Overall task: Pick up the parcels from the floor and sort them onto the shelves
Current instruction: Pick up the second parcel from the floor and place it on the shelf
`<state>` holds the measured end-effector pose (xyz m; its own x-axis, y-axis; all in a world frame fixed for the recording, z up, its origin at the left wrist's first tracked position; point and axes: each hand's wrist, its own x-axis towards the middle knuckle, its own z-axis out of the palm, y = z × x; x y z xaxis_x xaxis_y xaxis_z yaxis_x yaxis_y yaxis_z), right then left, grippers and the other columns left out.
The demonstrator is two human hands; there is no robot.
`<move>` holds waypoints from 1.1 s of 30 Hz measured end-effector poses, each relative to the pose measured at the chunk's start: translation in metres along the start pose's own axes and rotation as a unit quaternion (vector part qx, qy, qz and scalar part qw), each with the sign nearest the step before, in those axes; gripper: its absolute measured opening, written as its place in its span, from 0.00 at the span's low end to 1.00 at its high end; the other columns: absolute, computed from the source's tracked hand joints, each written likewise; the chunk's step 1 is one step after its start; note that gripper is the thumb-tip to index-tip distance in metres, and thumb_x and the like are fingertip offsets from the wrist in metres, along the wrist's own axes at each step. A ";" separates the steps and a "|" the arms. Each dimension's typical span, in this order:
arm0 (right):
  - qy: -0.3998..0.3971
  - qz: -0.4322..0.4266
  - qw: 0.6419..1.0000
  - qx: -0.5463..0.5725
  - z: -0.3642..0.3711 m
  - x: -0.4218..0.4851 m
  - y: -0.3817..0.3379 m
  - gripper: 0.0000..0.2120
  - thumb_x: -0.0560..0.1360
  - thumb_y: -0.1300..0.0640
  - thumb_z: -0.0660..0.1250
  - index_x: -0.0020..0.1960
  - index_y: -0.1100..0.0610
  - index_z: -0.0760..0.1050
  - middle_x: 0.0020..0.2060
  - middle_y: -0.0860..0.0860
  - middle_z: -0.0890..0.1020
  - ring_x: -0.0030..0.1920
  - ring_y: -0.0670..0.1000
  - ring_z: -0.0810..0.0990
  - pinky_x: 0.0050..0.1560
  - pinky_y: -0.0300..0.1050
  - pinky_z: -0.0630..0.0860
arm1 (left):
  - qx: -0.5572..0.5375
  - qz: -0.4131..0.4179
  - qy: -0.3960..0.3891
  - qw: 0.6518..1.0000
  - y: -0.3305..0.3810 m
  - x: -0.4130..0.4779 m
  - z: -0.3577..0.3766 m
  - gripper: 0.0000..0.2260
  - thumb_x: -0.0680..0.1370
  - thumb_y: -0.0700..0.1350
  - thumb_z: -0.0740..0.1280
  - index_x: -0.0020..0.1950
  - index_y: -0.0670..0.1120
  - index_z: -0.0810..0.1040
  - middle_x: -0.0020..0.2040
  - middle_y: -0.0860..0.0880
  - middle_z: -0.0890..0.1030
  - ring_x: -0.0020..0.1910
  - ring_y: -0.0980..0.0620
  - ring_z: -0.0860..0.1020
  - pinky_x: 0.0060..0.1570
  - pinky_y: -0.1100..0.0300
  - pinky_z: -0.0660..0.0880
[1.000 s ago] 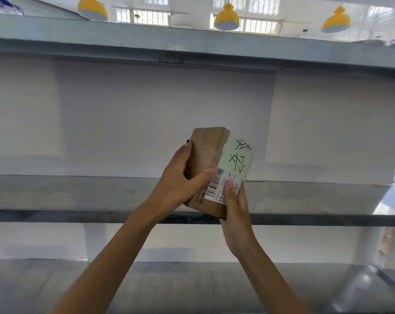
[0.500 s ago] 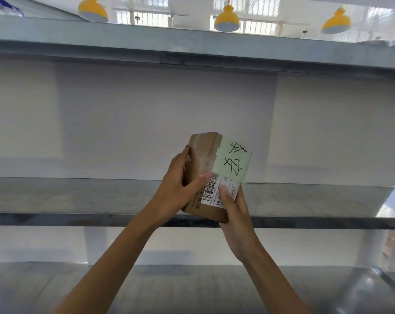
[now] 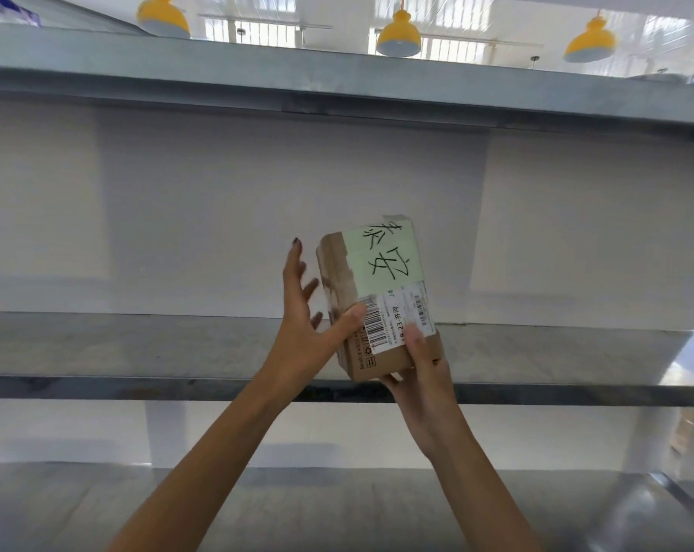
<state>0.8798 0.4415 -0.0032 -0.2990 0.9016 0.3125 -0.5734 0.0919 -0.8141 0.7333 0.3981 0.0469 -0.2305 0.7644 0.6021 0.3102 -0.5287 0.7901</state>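
While the right hand (image 3: 421, 376) grips one parcel (image 3: 377, 280), the left hand (image 3: 301, 332) spreads its fingers (image 3: 293, 264) wide beside it

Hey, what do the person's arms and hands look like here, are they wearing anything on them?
The left forearm and right forearm are bare down to the picture's lower edge; no sleeves show. The left hand and right hand wear no gloves, and no watch, bracelet or ring is visible. One fingernail on the left hand is painted dark.

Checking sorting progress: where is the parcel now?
Head view, centre-right: the parcel is held before the middle shelf, right hand gripping its bottom, left hand beside.
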 end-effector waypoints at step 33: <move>0.133 -0.206 0.934 -0.260 -0.022 0.040 -0.048 0.18 0.80 0.46 0.56 0.64 0.51 0.74 0.55 0.47 0.82 0.54 0.43 0.81 0.50 0.33 0.78 | -0.076 -0.046 0.010 0.996 -0.008 -0.013 0.009 0.15 0.79 0.42 0.61 0.66 0.51 0.73 0.63 0.57 0.78 0.62 0.63 0.75 0.62 0.65 0.73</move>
<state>0.9125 0.4825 0.0376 0.1058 0.8114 0.5749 -0.1303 0.5845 -0.8009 0.7425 0.3959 0.0315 -0.2705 0.8055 0.5272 0.1443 -0.5075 0.8495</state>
